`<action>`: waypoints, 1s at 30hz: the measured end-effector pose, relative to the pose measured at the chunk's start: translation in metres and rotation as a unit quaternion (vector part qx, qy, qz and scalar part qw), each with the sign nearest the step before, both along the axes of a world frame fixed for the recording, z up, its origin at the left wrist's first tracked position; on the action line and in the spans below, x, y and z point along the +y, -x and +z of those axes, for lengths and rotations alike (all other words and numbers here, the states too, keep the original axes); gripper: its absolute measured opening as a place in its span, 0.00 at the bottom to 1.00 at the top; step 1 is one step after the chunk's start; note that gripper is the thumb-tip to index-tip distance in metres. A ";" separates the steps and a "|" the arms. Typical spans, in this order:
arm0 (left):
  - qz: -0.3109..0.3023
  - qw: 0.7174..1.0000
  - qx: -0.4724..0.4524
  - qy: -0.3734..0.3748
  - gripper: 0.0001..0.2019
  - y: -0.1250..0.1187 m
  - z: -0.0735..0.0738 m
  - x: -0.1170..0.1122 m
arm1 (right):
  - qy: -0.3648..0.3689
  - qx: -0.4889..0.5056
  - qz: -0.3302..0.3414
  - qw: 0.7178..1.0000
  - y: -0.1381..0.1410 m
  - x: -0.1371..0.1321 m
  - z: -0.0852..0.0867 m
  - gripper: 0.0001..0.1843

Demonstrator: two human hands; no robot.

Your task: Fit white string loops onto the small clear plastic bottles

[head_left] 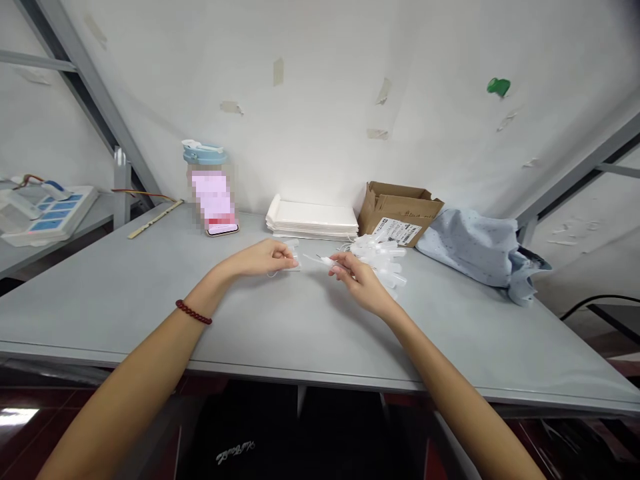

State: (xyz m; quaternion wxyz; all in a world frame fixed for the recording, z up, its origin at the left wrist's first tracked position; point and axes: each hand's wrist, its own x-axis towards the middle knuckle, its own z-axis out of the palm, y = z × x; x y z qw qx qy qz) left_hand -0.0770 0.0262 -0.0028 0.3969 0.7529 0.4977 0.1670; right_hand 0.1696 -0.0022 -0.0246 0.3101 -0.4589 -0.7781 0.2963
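My left hand (273, 258) is closed, its fingertips pinched on a small clear-white plastic piece (296, 259) just above the grey table. A thin pale loop hangs below these fingers. Closed too, my right hand (361, 280) grips a slim white plastic piece (326, 261) with a narrow tip that points left toward the other hand. A gap separates the two hands. Right behind the right hand lies a pile of translucent white plastic pieces (387, 260) with thin white strings, partly hidden by that hand. Their exact kind is too small to tell.
Against the wall stand a stack of white padded envelopes (313, 219) and an open cardboard box (400, 210). A pale blue cloth (473, 250) lies at the right. Further left, a phone (217, 200) leans against a blue-lidded container (204, 153). The table's front edge (300, 377) runs below my forearms.
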 end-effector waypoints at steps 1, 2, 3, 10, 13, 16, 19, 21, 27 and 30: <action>-0.015 1.000 -0.020 0.010 0.17 -0.002 0.002 -0.003 | 0.001 0.008 0.001 1.000 0.001 0.000 0.000 0.12; -0.024 0.999 -0.033 0.020 0.19 -0.004 0.004 -0.005 | -0.001 0.014 0.003 1.000 0.002 -0.001 -0.001 0.12; -0.029 0.998 -0.041 0.027 0.21 -0.005 0.006 -0.006 | -0.004 0.017 0.004 1.000 0.002 -0.001 -0.001 0.12; -0.029 0.994 -0.095 0.035 0.17 -0.006 0.006 -0.006 | -0.054 0.003 0.030 0.998 0.003 -0.001 -0.005 0.12; -0.022 0.992 -0.118 0.041 0.16 -0.007 0.006 -0.006 | -0.079 -0.010 0.036 0.996 0.003 -0.001 -0.006 0.12; -0.036 0.990 -0.125 0.050 0.15 -0.009 0.006 -0.008 | -0.095 -0.016 0.036 0.995 0.003 0.000 -0.007 0.12; -0.051 0.988 -0.134 0.054 0.13 -0.012 0.006 -0.010 | -0.114 -0.018 0.032 0.993 0.003 0.000 -0.008 0.13; -0.056 0.987 -0.144 0.050 0.13 -0.014 0.006 -0.011 | -0.128 -0.023 0.028 0.991 0.004 0.000 -0.008 0.13; -0.056 0.986 -0.151 0.043 0.14 -0.017 0.004 -0.010 | -0.151 -0.041 0.024 0.987 0.005 -0.001 -0.008 0.12; -0.061 0.986 -0.151 0.042 0.14 -0.017 0.004 -0.010 | -0.153 -0.043 0.027 0.987 0.005 -0.002 -0.008 0.13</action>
